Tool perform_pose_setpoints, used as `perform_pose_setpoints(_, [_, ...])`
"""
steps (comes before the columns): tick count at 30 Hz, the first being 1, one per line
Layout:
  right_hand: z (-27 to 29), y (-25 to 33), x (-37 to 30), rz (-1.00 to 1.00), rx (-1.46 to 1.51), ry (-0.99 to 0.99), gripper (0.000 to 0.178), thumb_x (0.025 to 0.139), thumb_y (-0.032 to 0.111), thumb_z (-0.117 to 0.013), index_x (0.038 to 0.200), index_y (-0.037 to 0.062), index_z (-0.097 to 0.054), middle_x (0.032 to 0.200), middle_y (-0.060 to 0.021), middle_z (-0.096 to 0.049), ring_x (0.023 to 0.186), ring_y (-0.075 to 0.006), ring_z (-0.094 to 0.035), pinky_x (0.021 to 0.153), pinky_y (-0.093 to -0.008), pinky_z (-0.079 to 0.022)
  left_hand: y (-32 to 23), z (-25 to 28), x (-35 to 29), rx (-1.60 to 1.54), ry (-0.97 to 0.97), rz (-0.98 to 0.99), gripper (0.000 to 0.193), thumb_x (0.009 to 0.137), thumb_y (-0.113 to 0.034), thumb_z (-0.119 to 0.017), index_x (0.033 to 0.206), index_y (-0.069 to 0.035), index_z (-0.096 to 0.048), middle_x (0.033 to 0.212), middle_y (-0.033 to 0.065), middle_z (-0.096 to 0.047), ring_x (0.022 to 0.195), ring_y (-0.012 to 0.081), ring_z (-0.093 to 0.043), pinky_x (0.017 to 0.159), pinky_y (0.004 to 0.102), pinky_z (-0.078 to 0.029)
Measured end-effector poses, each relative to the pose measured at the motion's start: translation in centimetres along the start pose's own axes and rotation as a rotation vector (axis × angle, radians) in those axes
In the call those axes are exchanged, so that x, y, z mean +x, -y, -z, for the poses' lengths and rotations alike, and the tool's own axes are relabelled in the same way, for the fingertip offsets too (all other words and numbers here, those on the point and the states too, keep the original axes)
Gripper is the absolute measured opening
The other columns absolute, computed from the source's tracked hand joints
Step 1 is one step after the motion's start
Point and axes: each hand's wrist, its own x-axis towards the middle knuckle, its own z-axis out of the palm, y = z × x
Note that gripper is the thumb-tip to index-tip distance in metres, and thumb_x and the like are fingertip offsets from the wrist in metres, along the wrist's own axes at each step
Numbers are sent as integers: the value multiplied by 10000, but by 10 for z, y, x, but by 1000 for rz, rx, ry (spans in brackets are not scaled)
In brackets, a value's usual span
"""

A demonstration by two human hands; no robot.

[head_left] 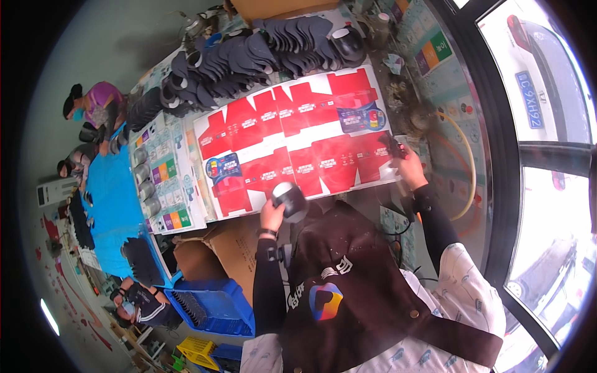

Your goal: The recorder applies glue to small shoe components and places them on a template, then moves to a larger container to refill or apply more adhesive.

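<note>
My left hand [272,216] is closed on the edge of a dark, rounded cup-shaped piece [293,203] with a pale, shiny patch on top. It is held at the near edge of a flattened red-and-white printed cardboard sheet [273,142] that covers the table. Over the sheet's right end, my right hand [410,169] grips a small dark tool [393,147] with a red part; its exact kind is too small to make out. Dark curved pieces [249,57] of similar colour lie nested in long rows along the far side, and one rounded piece [348,45] at their right end also shows a pale patch.
A pale yellow hose [467,168] loops beside the right end of the table. Left stand metallic rounded forms [144,191] and a blue-covered table [115,199] with people around it. Cardboard boxes [233,248] and a blue crate [239,304] sit at lower left.
</note>
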Motion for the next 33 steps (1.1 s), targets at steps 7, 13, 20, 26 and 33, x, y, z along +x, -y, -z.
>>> perform_pose_setpoints(7, [-23,29,-47,39,274,283,323,757,-42,-547,1054,43,-643,874,-16,-657,741,-102,-589,632,-258,-486,-109,-78,84,242,74,-106,352,811,-253,-701,1027,19,-645,1022,271,-690,1016,445,-647,875,517,-509])
perform_pose_setpoints(13, [-65,32,-54,143,-125,250,308,800,83,-606,1103,61,-654,856,-110,-672,775,-262,-648,693,-345,-498,-97,-103,93,169,172,-78,373,800,-248,-723,1034,30,-642,1042,274,-687,1031,443,-643,887,504,-511])
perform_pose_setpoints(20, [-108,55,-43,216,-494,223,345,863,245,-592,1134,40,-657,999,-269,-668,987,-453,-626,845,-511,-498,-97,-101,88,121,207,-181,411,836,-242,-747,1124,27,-630,1019,211,-714,971,337,-694,813,415,-539])
perform_pose_setpoints(26, [-130,63,-34,292,-476,227,320,912,269,-578,1111,35,-667,964,-276,-667,965,-462,-628,824,-511,-502,-54,-96,98,-224,315,-13,435,952,-157,-651,1310,53,-520,1185,163,-662,958,218,-691,775,321,-576])
perform_pose_setpoints(33, [-122,68,-37,257,-575,241,315,963,297,-547,1081,39,-684,947,-274,-670,954,-451,-639,802,-515,-503,-66,-92,86,-450,315,106,427,911,-165,-703,1257,52,-577,1153,190,-683,846,215,-711,707,319,-598])
